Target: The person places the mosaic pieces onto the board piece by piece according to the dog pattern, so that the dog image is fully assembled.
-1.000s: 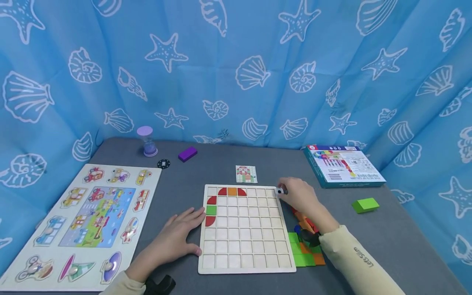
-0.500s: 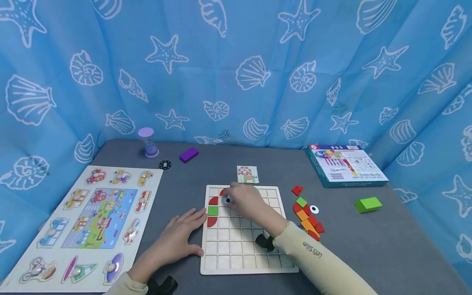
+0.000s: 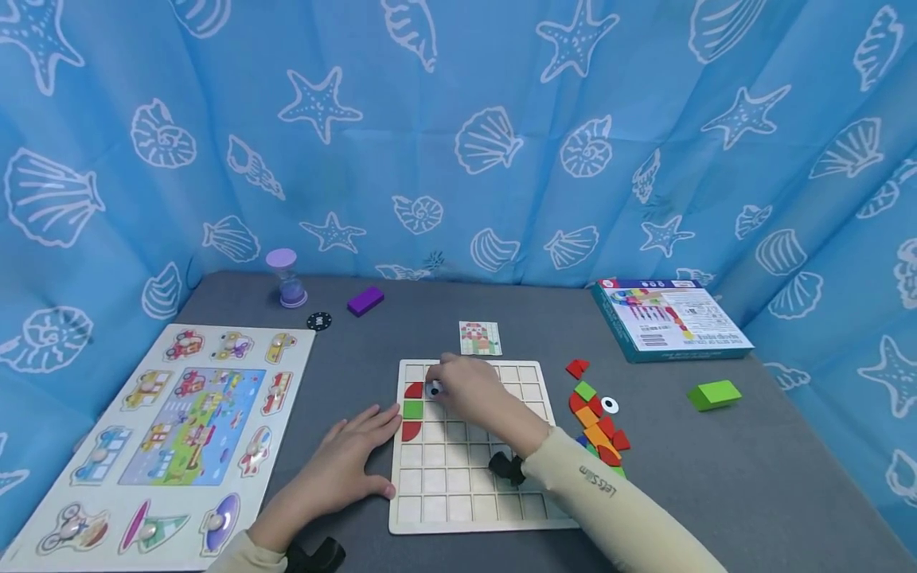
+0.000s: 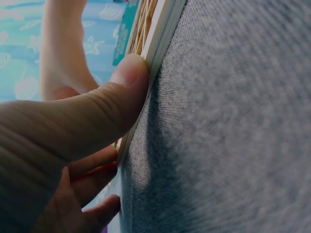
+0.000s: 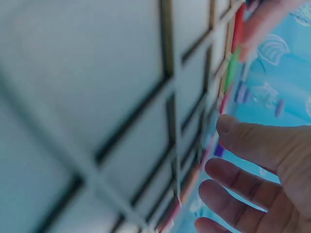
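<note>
A wooden grid board (image 3: 447,507) lies on the grey table. My right hand (image 3: 473,390) is over its upper left part and pinches a small white disc with a black centre (image 3: 433,389) at a square near the left column. The wrist view does not show that disc clearly. Fingers spread, my left hand (image 3: 344,465) rests on the table by the board's left edge; its thumb (image 4: 131,73) touches that edge. Red quarter-round tiles (image 3: 412,390) and a green square tile (image 3: 412,410) sit in the left column. My right hand hides the tiles in the top row.
Loose coloured tiles (image 3: 598,434) and another white disc (image 3: 610,405) lie right of the board. Behind it is a picture card (image 3: 481,338). A knob puzzle (image 3: 286,414) is at the left, a box (image 3: 673,322) and green block (image 3: 715,395) at the right.
My right hand has gone from the board's upper right corner leftward to its upper left part, carrying the disc, then slightly further left. The left hand has stayed put.
</note>
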`<state>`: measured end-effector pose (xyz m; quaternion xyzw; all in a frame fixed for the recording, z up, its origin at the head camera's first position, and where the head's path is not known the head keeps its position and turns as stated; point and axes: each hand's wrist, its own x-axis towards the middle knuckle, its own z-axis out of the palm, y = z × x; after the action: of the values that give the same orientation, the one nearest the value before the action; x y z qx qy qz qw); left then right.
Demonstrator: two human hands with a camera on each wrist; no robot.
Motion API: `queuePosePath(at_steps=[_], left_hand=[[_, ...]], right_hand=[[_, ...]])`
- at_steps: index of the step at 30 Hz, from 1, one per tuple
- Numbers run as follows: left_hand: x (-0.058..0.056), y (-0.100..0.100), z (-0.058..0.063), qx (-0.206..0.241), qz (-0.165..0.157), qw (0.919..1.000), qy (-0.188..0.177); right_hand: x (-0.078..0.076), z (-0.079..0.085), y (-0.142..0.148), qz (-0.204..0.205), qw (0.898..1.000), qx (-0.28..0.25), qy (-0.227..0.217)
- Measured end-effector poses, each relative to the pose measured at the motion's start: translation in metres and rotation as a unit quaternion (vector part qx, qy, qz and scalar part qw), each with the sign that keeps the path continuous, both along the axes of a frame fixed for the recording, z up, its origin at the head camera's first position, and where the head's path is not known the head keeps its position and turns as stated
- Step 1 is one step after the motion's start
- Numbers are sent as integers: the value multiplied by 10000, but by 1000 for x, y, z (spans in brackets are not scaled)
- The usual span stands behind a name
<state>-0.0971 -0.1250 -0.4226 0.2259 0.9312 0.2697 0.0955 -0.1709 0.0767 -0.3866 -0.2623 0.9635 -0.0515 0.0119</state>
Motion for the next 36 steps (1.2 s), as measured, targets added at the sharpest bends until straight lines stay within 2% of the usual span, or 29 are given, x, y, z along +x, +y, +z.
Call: queuePosePath(at_steps=[4,9,13,17,21,26,30,36], left_hand=[[0,0,0,-12,41,10000,-49],[0,0,0,27,22,10000,-27],[-1,0,1,-5,13,10000,-56],[0,-1,1,-44,34,9999,-99],[0,0,1,-5,35,9999,-140],[1,0,-1,8,31,9999,-133],[0,-1,-2,39,24,10000,-73],[0,0,-3,6,38,10000,-72]], right_hand=[[-3,8,24,-351,9991,-215,-29],[-12,18,88,-1238,9915,-403,-33],[-18,16,143,-1846,9814,-496,-168],[-23,10,180,-2203,9728,-537,-467],[-26,4,198,-2278,9688,-558,-798],[-30,-2,202,-2030,9716,-669,-1013],[-32,-3,202,-1898,9738,-675,-1052],[-29,-2,203,-2030,9725,-602,-974]])
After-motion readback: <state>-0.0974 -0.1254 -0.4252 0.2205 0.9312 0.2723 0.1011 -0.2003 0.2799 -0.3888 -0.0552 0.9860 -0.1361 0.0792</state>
